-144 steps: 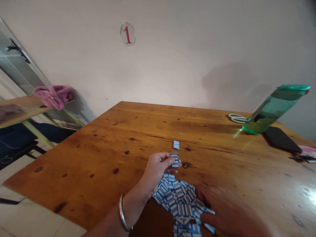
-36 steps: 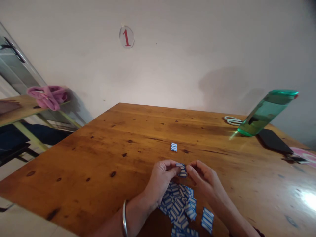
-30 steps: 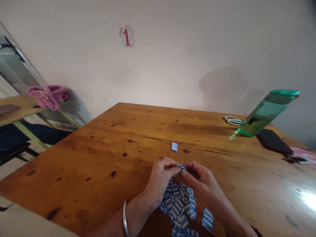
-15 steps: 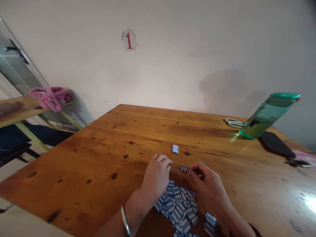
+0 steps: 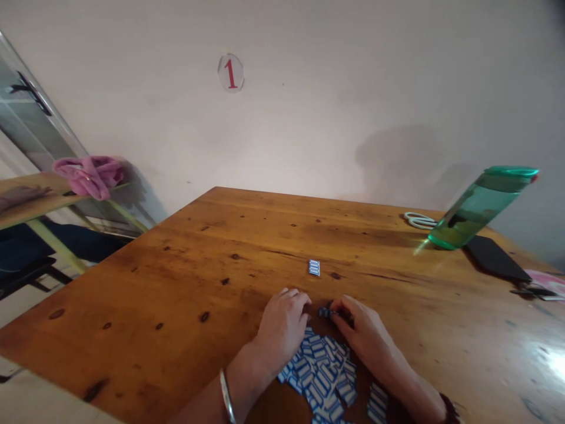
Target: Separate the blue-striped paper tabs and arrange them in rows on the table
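1. The fingers (image 5: 341, 304) of the right hand (image 5: 371, 333) are pinched together on a small blue-and-white card (image 5: 324, 311).
2. The left hand (image 5: 282, 324) is just beside it, loosely curled; whether it holds anything, I cannot tell.
3. Between the forearms, a heap of similar cards (image 5: 324, 365) lies on the wooden surface (image 5: 176, 277).
4. A loose card (image 5: 377, 403) lies near the right forearm, a far card (image 5: 314, 268) beyond both hands.
5. Farther right stands a green bottle (image 5: 479, 206).
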### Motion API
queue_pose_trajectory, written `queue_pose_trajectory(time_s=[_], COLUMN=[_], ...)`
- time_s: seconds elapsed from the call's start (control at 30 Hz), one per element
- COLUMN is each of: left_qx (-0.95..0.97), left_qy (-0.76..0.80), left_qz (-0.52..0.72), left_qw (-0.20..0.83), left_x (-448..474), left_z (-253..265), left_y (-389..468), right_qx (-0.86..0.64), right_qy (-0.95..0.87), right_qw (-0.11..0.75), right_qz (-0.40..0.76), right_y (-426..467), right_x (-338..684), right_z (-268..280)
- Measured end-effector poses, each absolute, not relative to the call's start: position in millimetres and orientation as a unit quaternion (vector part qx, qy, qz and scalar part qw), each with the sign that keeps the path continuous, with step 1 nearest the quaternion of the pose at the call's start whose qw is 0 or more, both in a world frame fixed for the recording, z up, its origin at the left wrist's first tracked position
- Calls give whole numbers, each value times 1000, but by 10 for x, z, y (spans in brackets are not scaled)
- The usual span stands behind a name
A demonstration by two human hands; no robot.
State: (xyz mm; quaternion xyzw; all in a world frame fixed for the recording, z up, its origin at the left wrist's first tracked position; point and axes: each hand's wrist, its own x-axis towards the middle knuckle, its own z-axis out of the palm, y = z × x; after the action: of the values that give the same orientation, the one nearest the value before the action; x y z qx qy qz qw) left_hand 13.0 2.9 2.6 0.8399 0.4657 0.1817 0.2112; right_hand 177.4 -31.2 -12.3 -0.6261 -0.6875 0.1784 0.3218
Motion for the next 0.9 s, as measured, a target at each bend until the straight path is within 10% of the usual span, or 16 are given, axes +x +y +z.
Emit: queue_pose_trajectory(time_s=[0.9], left_qx=[816], left_qy=[452], left_qz=[228], left_qw=[281], left_x=[286], left_z=[-59], left_y=[21], right_qx=[-610], right_qy=[-727], right_qw=[276], right_qz=[150], right_y=[-287], right_x=[1783], right_z=[-197])
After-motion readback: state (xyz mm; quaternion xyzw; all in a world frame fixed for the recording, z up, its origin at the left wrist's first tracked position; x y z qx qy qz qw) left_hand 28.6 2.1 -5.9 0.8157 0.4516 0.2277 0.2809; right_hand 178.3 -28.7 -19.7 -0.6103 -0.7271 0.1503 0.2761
